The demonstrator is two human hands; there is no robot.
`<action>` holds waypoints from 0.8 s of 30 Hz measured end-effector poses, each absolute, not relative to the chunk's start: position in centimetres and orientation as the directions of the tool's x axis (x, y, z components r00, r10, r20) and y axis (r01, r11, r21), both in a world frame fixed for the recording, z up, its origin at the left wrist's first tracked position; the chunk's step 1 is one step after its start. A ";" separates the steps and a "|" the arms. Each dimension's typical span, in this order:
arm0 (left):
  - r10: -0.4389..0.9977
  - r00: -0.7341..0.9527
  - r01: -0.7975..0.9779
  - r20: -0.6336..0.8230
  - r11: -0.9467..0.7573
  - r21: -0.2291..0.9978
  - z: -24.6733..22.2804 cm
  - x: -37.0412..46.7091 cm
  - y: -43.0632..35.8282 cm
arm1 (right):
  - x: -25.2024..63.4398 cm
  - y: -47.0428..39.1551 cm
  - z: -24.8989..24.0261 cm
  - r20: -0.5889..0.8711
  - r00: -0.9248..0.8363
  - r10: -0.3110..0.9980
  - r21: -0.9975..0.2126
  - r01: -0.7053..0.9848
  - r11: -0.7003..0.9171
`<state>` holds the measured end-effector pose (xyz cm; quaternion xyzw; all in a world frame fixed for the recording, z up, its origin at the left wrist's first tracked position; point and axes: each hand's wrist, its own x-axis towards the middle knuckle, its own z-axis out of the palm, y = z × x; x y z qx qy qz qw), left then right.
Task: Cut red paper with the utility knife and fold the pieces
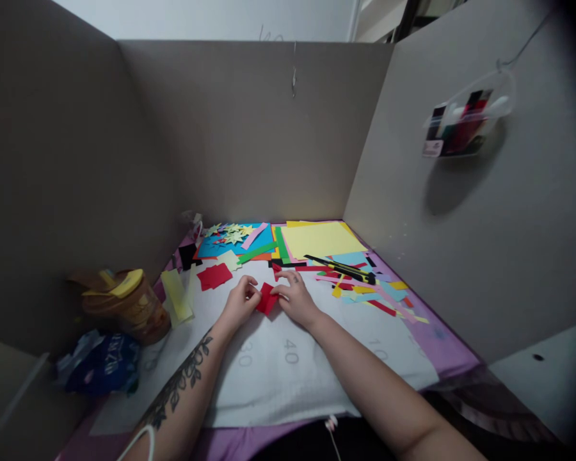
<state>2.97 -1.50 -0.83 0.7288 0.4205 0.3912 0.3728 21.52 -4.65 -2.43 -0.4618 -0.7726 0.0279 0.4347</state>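
Observation:
A small red paper square (267,299) is held between my two hands over the white sheet (278,384). My left hand (241,299) pinches its left edge, fingers curled. At the opposite edge my right hand (292,296) grips the paper between thumb and fingers. Just behind my right fingers lies a small red folded piece (277,271). Several red squares (214,276) are stacked to the left, beside a pale yellow piece (229,260).
Paper stars (235,234) lie on blue sheets at the back left, yellow sheets (321,241) at the back. A black-and-yellow cutter (348,271) rests among coloured scraps on the right. A brown tub (134,307) and blue packet (103,363) stand left. Grey panels surround the table.

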 end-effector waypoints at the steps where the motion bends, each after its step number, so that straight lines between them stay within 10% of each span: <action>1: 0.905 0.333 0.326 0.264 -0.373 0.869 -0.9 2.9 -1.4 | 21.4 -4.8 -2.3 0.660 -0.227 0.716 -0.388 0.712 0.585; 6: 0.912 0.329 0.354 0.247 -0.361 0.863 -1.0 2.6 -1.0 | 21.1 -5.4 -2.1 0.632 -0.404 0.662 -0.224 0.722 0.655; 13: 0.891 0.408 0.405 0.200 -0.372 0.835 -1.1 3.0 -1.6 | 23.4 -5.0 -2.4 0.530 -0.447 0.721 -0.356 0.654 0.667; 24: 0.606 0.720 0.426 0.339 -0.771 0.474 -1.2 3.2 -1.8 | 25.6 -5.1 -2.2 0.439 -0.425 0.792 -0.484 0.630 0.607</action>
